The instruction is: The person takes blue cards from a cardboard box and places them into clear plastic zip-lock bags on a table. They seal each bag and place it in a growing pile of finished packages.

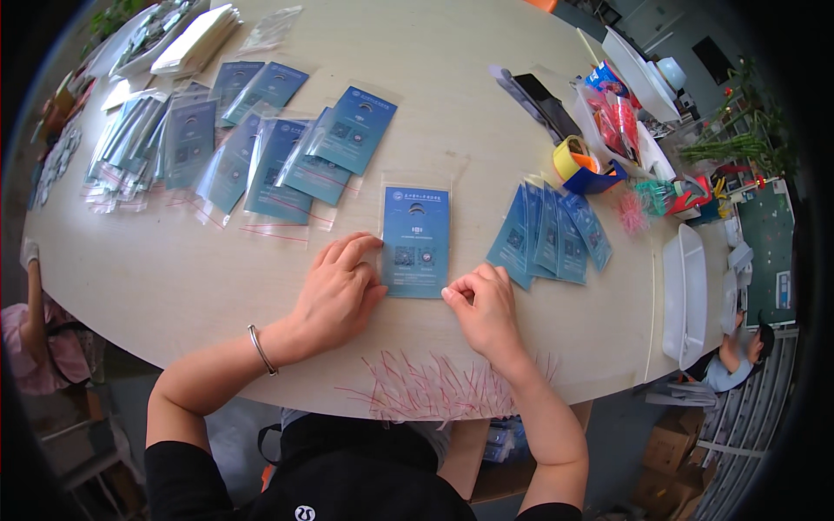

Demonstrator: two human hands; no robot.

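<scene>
A blue card in a clear plastic sleeve (416, 243) lies flat on the table in front of me, its clear top flap pointing away. My left hand (340, 282) is at its left edge, fingers bent and thumb near the lower left corner. At the lower right corner, my right hand (486, 308) pinches the edge between thumb and curled fingers. To the right, several blue cards (546, 230) lie fanned out, overlapping. Bagged blue cards (287, 169) with red seal lines spread over the table to the left.
Clear strips with red lines (443, 386) are heaped along the near table edge. At the right are yellow tape (571, 158), a black phone (545, 102) and a white tray (685, 295). White packets (195, 42) lie far left. Other people sit at both sides.
</scene>
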